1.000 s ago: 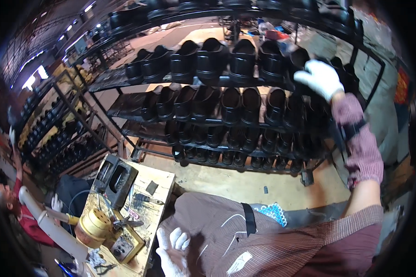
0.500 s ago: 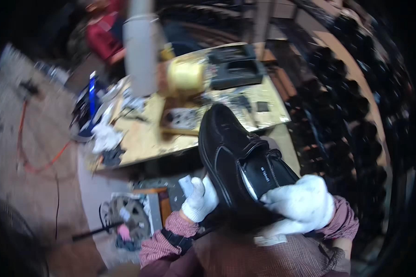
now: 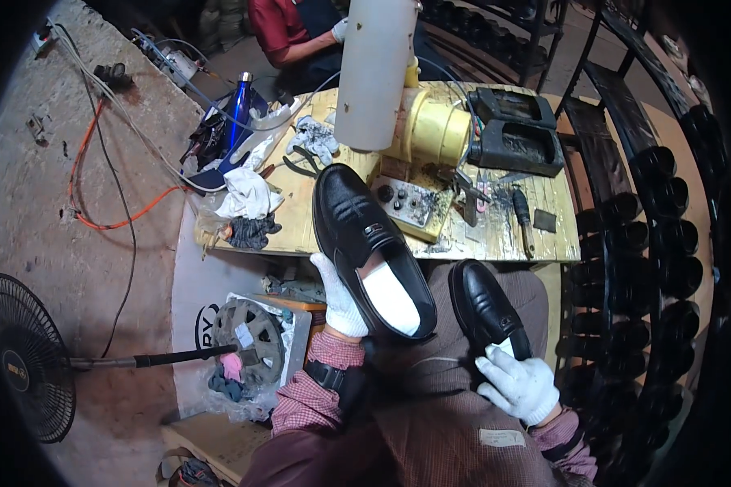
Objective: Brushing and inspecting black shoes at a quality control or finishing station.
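- the first shoe (image 3: pixel 365 252), black with a metal trim and a white insole, was in the left hand (image 3: pixel 343 300), raised before the worktop (image 3: pixel 292 239), its toe covering part of the near edge from this view.
- the left hand's fingers (image 3: pixel 327 274) were pressed against the shoe's outer side; any beneath it were hidden, so their set could not be told.
- the second shoe (image 3: pixel 483 300), also black, was in the right hand (image 3: pixel 521 390), apart from the first and to its right, over the brown apron (image 3: pixel 430 430).
- the right hand's fingers were bent, slightly parted, gripping the heel end.
- both hands wore white gloves, and both shoes had their toes toward the worktop.
- on the worktop stood a yellow drum (image 3: pixel 439 122), with a control box (image 3: pixel 406 203) in front and a black tray (image 3: pixel 516 134) to its right.
- a brush (image 3: pixel 522 215) lay near the right end; a white cloth (image 3: pixel 248 195) lay near the left end, just behind a dark glove (image 3: pixel 252 232).
- a co-worker (image 3: pixel 288 36) in red sat beyond.
- a fan (image 3: pixel 26 357) was at far left, a rack (image 3: pixel 617 89) of black shoes at right.
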{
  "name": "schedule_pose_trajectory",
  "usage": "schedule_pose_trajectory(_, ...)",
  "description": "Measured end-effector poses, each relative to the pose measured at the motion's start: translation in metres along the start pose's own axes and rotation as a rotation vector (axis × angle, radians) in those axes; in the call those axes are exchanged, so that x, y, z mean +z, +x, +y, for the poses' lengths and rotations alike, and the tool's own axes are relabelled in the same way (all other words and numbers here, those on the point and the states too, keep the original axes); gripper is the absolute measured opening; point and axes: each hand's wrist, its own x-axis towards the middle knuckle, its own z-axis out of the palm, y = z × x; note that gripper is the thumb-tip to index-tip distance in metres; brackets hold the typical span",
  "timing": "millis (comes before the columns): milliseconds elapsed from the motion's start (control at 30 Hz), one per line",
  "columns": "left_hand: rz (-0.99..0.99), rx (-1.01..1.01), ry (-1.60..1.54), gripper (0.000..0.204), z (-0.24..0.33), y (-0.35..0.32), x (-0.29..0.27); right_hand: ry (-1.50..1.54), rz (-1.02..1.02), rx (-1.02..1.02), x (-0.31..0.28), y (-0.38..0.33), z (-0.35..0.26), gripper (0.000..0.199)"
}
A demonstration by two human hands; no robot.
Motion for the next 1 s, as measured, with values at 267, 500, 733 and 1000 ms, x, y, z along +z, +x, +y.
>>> schedule_pose_trajectory(267,-0.130,0.115,0.087,0.111,0.028,0.047,0.020,0.068,0.392,0.213,0.004,-0.015,0.021,0.048)
schedule_pose_trajectory(500,-0.237,0.037,-0.093,0.120,0.023,0.056,0.008,-0.100,0.153,0.599,0.012,-0.003,0.030,0.075)
schedule_pose_trajectory(733,0.028,0.002,-0.134,0.084,0.008,0.027,0.012,0.232,-0.135,0.755,0.037,-0.020,0.053,0.077)
schedule_pose_trajectory(1000,0.006,0.092,0.115,0.083,-0.007,0.046,0.002,0.131,-0.145,0.718,0.043,-0.021,0.059,0.070)
